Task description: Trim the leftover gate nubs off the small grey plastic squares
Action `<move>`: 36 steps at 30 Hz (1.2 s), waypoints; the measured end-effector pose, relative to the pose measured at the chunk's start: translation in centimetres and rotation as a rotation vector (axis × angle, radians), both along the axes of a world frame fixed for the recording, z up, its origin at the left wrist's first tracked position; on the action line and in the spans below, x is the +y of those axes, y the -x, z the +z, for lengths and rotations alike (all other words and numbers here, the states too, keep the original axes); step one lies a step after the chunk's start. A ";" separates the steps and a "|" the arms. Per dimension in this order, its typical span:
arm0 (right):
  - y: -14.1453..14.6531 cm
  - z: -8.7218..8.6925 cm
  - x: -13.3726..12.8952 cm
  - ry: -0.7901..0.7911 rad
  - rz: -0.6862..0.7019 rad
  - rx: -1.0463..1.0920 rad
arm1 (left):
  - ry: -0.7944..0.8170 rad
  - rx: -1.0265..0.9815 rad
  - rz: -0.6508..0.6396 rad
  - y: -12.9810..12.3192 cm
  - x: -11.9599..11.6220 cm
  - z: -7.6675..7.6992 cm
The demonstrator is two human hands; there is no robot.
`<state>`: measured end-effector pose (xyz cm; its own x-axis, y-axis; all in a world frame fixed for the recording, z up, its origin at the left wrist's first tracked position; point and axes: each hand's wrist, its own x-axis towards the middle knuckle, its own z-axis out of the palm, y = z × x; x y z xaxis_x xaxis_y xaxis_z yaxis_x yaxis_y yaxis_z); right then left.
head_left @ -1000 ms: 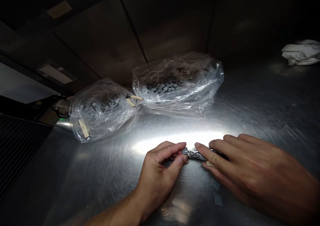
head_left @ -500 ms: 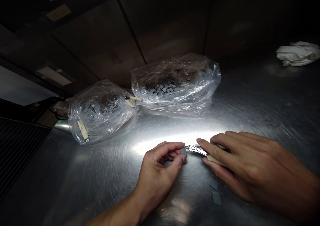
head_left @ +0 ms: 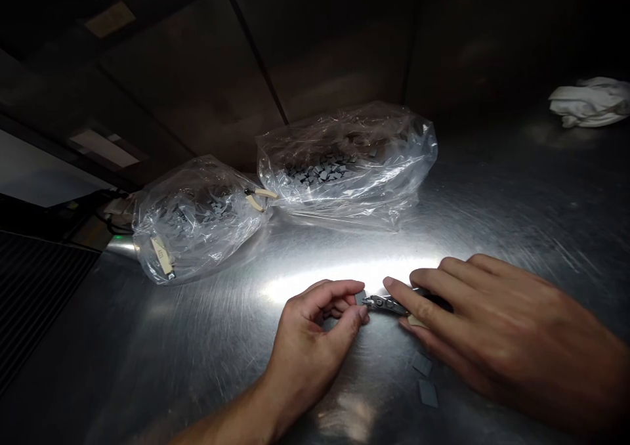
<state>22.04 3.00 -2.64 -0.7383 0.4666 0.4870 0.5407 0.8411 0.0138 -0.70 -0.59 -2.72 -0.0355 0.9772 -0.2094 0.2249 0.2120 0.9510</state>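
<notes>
My left hand (head_left: 315, 340) pinches a small flat grey piece (head_left: 360, 298) between thumb and forefinger, just above the metal table. My right hand (head_left: 487, 320) is closed around cutting pliers (head_left: 386, 304), their handles mostly hidden under my fingers. The pliers' jaw tips meet the right edge of the grey piece; whether they bite into it I cannot tell. Below the pliers, two loose grey pieces, one upper (head_left: 422, 364) and one lower (head_left: 428, 393), lie flat on the table.
Behind my hands stand a right clear plastic bag (head_left: 398, 195) and a left clear plastic bag (head_left: 216, 248), both holding many grey pieces. Cream-handled pliers (head_left: 260, 195) rest between them. A cream-coloured cutter (head_left: 161, 254) lies at the left bag. A white cloth (head_left: 588, 104) sits far right.
My right hand has shifted slightly left, bringing the plier tips onto the edge of the grey piece. The pliers have turned a little, and their metal looks darker. My left hand stays nearly still.
</notes>
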 end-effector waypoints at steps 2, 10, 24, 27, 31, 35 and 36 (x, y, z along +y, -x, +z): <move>-0.1 -0.1 -0.1 -0.026 0.003 -0.028 | -0.002 -0.009 0.003 0.0 0.0 0.0; 0.2 0.3 0.0 0.020 -0.056 0.059 | 0.017 -0.061 0.014 -0.1 0.1 -0.2; 0.2 0.3 0.2 0.036 -0.047 0.052 | 0.004 -0.057 0.025 -0.1 0.1 -0.1; 0.2 0.3 0.2 0.052 -0.050 0.056 | 0.002 -0.071 0.035 -0.2 0.1 -0.1; 0.2 0.2 0.2 0.079 -0.030 0.072 | 0.007 -0.109 0.035 -0.1 0.1 -0.2; 0.2 0.2 0.2 0.101 -0.020 0.075 | 0.036 -0.137 0.014 0.3 0.0 -0.1; 0.2 0.2 0.3 0.103 -0.017 0.076 | 0.050 -0.147 0.010 0.4 0.0 -0.1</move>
<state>21.86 3.25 -2.42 -0.6928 0.5292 0.4898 0.5509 0.8268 -0.1140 -1.10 -0.57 -2.79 -0.0107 0.9652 -0.2611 0.0817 0.2611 0.9618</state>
